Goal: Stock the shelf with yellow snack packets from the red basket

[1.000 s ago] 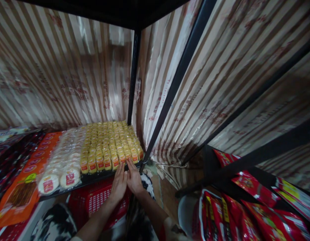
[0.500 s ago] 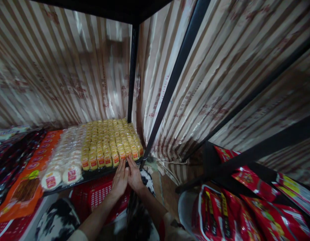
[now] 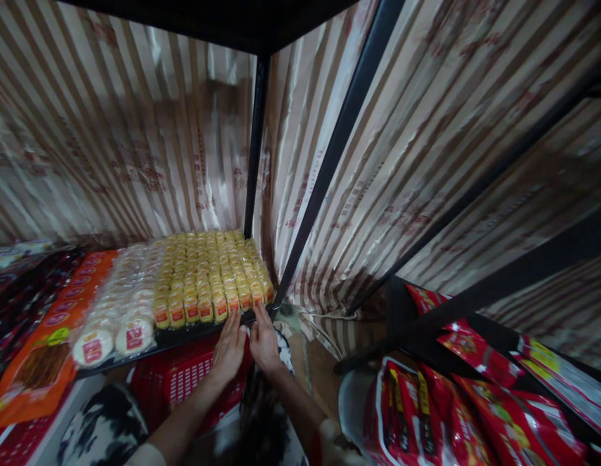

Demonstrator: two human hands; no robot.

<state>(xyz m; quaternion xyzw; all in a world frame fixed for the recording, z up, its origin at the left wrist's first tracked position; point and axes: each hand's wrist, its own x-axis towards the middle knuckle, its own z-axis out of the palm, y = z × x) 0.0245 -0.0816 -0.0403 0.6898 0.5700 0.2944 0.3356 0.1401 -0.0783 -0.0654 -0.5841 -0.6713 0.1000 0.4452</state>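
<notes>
My left hand [image 3: 228, 348] and my right hand [image 3: 264, 341] lie side by side with fingers stretched out, fingertips at the front edge of the black shelf [image 3: 184, 336]. They touch the front row of small yellow packets with red labels [image 3: 210, 275], which fill the shelf's right corner in tight rows. Neither hand holds anything. To the left of the yellow block lie rows of round white packets with red labels [image 3: 118, 310].
Orange snack bags [image 3: 43, 349] and dark packets [image 3: 19, 291] lie further left. A red plastic basket [image 3: 179, 382] sits under the shelf. Black rack posts [image 3: 254, 142] rise in front of a striped curtain [image 3: 402, 129]. Red bags [image 3: 451, 401] fill a rack at the right.
Both hands have slipped back a little from the yellow packets toward the shelf's front edge. The view has shifted slightly.
</notes>
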